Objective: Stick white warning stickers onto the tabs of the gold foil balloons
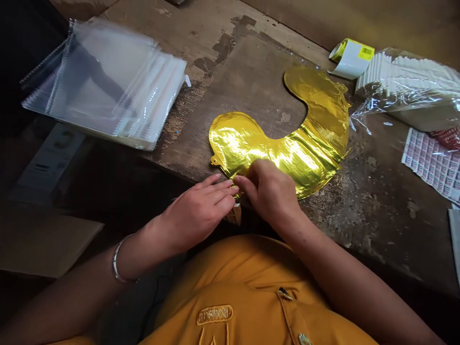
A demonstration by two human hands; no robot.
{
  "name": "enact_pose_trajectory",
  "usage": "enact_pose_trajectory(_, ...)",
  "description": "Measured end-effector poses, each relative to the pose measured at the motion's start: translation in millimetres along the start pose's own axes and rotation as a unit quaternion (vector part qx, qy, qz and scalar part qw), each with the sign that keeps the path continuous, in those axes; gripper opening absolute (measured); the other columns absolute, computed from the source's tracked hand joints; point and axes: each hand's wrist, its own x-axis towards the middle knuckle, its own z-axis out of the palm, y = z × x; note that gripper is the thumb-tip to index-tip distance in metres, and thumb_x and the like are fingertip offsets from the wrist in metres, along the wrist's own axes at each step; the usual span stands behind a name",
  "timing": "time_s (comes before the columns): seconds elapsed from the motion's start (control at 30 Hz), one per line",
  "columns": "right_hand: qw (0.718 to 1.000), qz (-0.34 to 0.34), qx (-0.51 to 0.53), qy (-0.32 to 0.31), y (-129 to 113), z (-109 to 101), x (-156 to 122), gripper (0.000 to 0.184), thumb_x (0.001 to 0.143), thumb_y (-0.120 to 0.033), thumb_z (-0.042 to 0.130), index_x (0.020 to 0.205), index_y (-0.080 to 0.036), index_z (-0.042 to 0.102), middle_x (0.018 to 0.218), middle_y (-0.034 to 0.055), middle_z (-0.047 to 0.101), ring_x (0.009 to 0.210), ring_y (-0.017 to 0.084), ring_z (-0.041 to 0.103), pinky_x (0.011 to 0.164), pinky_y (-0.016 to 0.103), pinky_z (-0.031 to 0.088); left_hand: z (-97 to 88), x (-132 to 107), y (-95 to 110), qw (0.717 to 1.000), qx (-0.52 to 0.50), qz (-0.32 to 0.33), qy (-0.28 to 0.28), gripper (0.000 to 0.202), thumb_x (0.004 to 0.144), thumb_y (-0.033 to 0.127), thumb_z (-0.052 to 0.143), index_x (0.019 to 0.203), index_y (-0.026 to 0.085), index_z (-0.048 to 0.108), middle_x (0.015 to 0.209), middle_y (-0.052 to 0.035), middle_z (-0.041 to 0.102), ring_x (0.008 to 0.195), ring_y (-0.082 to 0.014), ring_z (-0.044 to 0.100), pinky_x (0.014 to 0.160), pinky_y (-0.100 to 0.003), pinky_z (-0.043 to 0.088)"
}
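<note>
Orange shirt (255,297), then left hand (197,206) and curled right hand (273,190), gold foil (287,155) at fingertips, grip unclear

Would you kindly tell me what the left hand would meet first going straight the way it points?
Probably the right hand, just ahead of the left hand; depth is unclear, so the gold foil might come first.

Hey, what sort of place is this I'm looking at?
Probably a small workshop or packing corner, though one view can't settle it. The signs are a scuffed worktable, a pile of clear plastic sleeves and a gold foil shape lying under the person's hands.
</note>
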Motion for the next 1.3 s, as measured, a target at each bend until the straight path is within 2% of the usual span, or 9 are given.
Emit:
enact_pose_trajectory(0.1,0.998,0.026,-0.041,0.041,5,-6,-2,0.015,0.090,-0.031,0.052,0.088,-0.018,0.059,0.081,0.0067,0.064,0.065,0.018,0.052,0.058,0.031,0.036,-0.3,0,-1,1.000,-0.009,-0.006,0.005,0.021,0.090,0.008,0.048,0.105,0.010,0.063,0.121,-0.0115,0.067,0.118,-0.0214,0.060,0.111,-0.045,0.040)
enact_pose_trajectory(0.17,0.996,-0.056,-0.037,0.059,8,-13,-8,0.017,0.091,-0.025,0.048,0.097,-0.016,0.062,0.092,0.0100,0.067,0.078,0.021,0.058,0.069,0.033,0.044,-1.5,0,-3,0.999,-0.036,-0.006,0.011,0.021,0.089,0.007,0.048,0.104,0.011,0.062,0.119,-0.0109,0.068,0.117,-0.0209,0.061,0.110,-0.044,0.041)
enact_pose_trajectory(0.3,0.973,-0.230,-0.007,-0.025,9,-16,-29,0.031,0.090,-0.026,0.055,0.116,-0.011,0.062,0.119,0.0131,0.067,0.098,0.024,0.060,0.087,0.036,0.050,-6.3,-4,-5,0.990,-0.120,-0.025,0.065,0.018,0.090,0.009,0.049,0.102,0.015,0.060,0.118,-0.0091,0.068,0.113,-0.0163,0.063,0.108,-0.038,0.044)
enact_pose_trajectory(0.53,0.970,-0.236,-0.065,0.014,6,0,-33,0.026,0.092,-0.017,0.049,0.109,-0.012,0.068,0.115,0.0123,0.070,0.083,0.021,0.063,0.075,0.034,0.050,-16.5,-13,2,0.979,-0.157,-0.100,0.085,0.011,0.089,0.011,0.051,0.091,0.016,0.060,0.113,-0.0092,0.065,0.104,-0.0153,0.063,0.092,-0.029,0.053)
enact_pose_trajectory(0.63,0.978,-0.208,-0.032,0.005,4,-2,-26,0.023,0.091,-0.015,0.048,0.089,-0.014,0.070,0.091,0.0100,0.073,0.076,0.019,0.061,0.069,0.031,0.047,-18.8,-13,7,0.979,-0.142,-0.110,0.097,0.009,0.088,0.012,0.053,0.090,0.016,0.061,0.109,-0.0088,0.064,0.101,-0.0162,0.062,0.091,-0.030,0.053)
enact_pose_trajectory(0.77,0.992,-0.085,0.096,-0.011,7,-8,-13,0.017,0.085,-0.021,0.058,0.071,-0.016,0.066,0.070,0.0036,0.065,0.067,0.015,0.056,0.064,0.026,0.042,-20.9,-8,10,0.984,-0.095,-0.123,0.092,0.009,0.087,0.014,0.054,0.090,0.017,0.062,0.113,-0.0098,0.062,0.106,-0.0200,0.059,0.093,-0.036,0.051)
enact_pose_trajectory(0.93,0.951,0.042,0.287,-0.104,20,-16,7,0.026,0.081,-0.037,0.063,0.066,-0.016,0.062,0.055,-0.0048,0.049,0.053,0.008,0.041,0.053,0.022,0.033,-28.2,3,10,0.992,-0.046,-0.102,0.063,0.009,0.087,0.015,0.054,0.087,0.017,0.063,0.123,-0.0114,0.056,0.115,-0.0236,0.054,0.099,-0.042,0.047)
enact_pose_trajectory(1.17,0.926,0.056,0.336,-0.164,25,-21,24,0.035,0.083,-0.038,0.055,0.056,-0.017,0.048,0.051,-0.0072,0.035,0.049,0.006,0.030,0.048,0.023,0.024,-27.7,34,0,0.996,-0.091,0.003,-0.023,0.009,0.086,0.013,0.053,0.088,0.016,0.061,0.125,-0.0099,0.061,0.121,-0.0221,0.053,0.108,-0.040,0.040)
enact_pose_trajectory(1.3,0.951,0.043,0.293,-0.088,24,-21,17,0.027,0.083,-0.031,0.054,0.060,-0.019,0.046,0.055,-0.0058,0.040,0.053,0.008,0.035,0.050,0.023,0.027,-17.3,44,-11,0.991,-0.104,0.025,-0.078,0.008,0.084,0.012,0.052,0.085,0.015,0.060,0.131,-0.0140,0.058,0.125,-0.0243,0.051,0.108,-0.038,0.042)
